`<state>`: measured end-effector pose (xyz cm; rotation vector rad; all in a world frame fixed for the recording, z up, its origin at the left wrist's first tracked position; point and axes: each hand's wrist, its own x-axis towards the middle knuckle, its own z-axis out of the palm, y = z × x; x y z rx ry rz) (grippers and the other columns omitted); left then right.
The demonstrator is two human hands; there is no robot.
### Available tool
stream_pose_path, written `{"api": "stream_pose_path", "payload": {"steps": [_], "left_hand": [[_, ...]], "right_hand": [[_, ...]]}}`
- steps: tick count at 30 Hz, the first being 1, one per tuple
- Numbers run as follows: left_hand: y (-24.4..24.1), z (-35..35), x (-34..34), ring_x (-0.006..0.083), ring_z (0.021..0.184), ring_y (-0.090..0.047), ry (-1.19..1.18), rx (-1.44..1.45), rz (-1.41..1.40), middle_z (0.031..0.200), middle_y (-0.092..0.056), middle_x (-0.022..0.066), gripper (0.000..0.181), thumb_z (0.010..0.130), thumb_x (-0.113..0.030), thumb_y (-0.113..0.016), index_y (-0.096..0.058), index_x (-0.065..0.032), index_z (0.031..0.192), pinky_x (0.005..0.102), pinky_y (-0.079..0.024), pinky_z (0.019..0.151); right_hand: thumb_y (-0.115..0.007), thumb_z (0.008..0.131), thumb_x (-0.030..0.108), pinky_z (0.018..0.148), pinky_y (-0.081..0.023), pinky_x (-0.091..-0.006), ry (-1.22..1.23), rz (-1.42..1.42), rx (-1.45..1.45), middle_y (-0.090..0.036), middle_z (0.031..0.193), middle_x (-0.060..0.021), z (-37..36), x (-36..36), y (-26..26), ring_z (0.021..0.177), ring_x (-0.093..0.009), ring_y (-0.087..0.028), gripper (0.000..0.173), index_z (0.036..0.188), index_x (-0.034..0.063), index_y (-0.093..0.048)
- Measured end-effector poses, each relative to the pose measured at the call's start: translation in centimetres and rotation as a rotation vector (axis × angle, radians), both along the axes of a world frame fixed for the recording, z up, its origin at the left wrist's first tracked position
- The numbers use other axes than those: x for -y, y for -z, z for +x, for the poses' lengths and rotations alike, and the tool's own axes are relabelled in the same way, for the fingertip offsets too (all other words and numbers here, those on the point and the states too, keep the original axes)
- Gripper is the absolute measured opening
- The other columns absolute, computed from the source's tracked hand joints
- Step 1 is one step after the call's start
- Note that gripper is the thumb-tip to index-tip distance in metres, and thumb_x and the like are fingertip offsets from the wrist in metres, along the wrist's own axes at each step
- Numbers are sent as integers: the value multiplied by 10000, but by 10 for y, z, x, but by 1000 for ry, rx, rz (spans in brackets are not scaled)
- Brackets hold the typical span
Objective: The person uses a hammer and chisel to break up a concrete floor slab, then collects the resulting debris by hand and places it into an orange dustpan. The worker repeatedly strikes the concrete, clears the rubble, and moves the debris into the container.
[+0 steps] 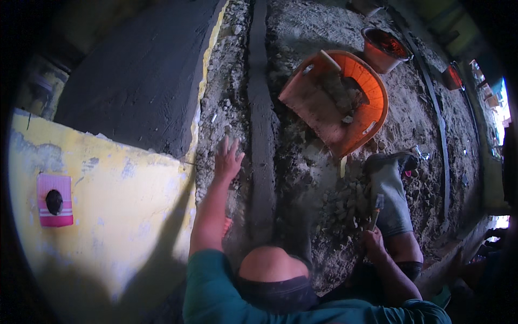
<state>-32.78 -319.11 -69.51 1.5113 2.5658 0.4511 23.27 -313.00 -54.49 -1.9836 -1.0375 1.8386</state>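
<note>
My left hand [228, 160] reaches forward with its fingers apart over the rubble strip [214, 117], beside a dark, smooth mortar band [261, 121]. It holds nothing. Near my booted leg, my right hand [374, 241] is closed round the handle of a hammer-like hand tool [378, 206], whose metal head points forward. The exact kind of tool is not clear. Ahead of the right hand, an orange plastic tub [378, 101], cut or broken open on one side, holds some grey material and a pale flat piece.
A bucket [382, 56] stands beyond the tub, and another container [453, 77] lies farther right. At left are a yellow wall [121, 178] with a pink cloth [56, 220] and a dark surface [137, 81]. Thin mortar strips [443, 141] cross the rough ground at right.
</note>
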Motion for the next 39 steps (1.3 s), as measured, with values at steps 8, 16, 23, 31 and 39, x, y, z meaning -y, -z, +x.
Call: {"api": "stream_pose_path", "payload": {"steps": [8,16,23,31,39], "left_hand": [[20,-45,-44,381,1447,-178,-73,210,-202,1581,-192,87,504,932,-356,-540,-451,-244,1415,484,-221,1173],[14,32,70,388,1265,-452,2,13,-35,1427,-444,137,306,865,-214,-604,-644,-127,1155,467,-414,1036],[-1,1,0,408,1333,-381,-38,-24,117,1489,-360,172,425,908,-220,-582,-537,-119,1319,451,-353,1102],[31,3,27,407,1311,-416,10,-52,-80,1479,-379,176,435,921,-256,-588,-537,-129,1334,446,-372,1087],[39,-15,-4,379,1148,-535,-337,-38,90,1228,-578,207,573,834,-388,-692,-546,-36,1262,452,-449,974]], "right_hand": [[-591,758,79,532,-481,-322,-103,-99,13,-535,639,-46,-16,18,19,559,-162,-539,82,695,43,-552],[-591,784,75,561,-506,-339,-98,-88,-61,-544,679,-56,14,13,41,582,-183,-557,103,874,29,-566],[-554,754,46,541,-491,-331,-162,-137,-44,-543,682,-66,13,17,38,557,-176,-543,198,951,33,-536],[-576,765,184,576,-414,-324,-94,-125,45,-528,688,-27,11,18,36,604,-160,-515,146,823,50,-563],[-548,765,35,565,-454,-320,-161,-171,9,-475,694,-28,21,17,46,582,-147,-483,196,951,63,-494]]}}
